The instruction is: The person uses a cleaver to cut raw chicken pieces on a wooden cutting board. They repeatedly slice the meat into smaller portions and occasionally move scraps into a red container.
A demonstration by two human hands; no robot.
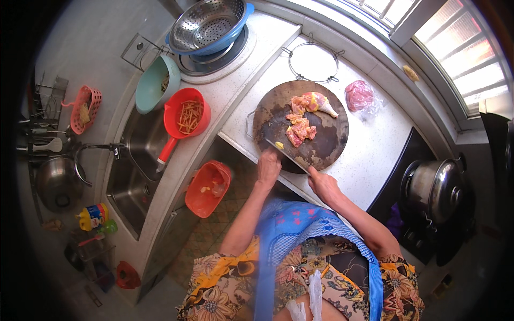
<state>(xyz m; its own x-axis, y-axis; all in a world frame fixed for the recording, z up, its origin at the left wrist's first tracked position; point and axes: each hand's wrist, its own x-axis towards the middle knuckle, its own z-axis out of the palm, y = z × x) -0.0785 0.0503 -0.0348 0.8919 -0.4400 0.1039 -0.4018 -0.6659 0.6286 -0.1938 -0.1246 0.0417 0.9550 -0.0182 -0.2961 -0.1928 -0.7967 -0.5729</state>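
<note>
My right hand (322,183) grips a knife (290,157), whose thin blade runs up and left over the near part of a round wooden chopping board (327,140). My left hand (269,165) is at the board's near left rim, close to the blade's tip end. Its fingers are curled and partly hidden, so whether they hold anything is unclear. A small yellow piece of fat (279,145) lies beside the blade. Beyond it, cut raw chicken pieces (300,129) form a loose pile. A raw chicken drumstick (319,103) lies near the far rim.
A plastic bag of meat (359,96) and a wire ring stand (295,72) lie on the counter. At right, a lidded steel pot (435,192) stands on the stove. Leftward are a red dipper with cut strips (204,116), a sink (140,140) and an orange bin (200,204).
</note>
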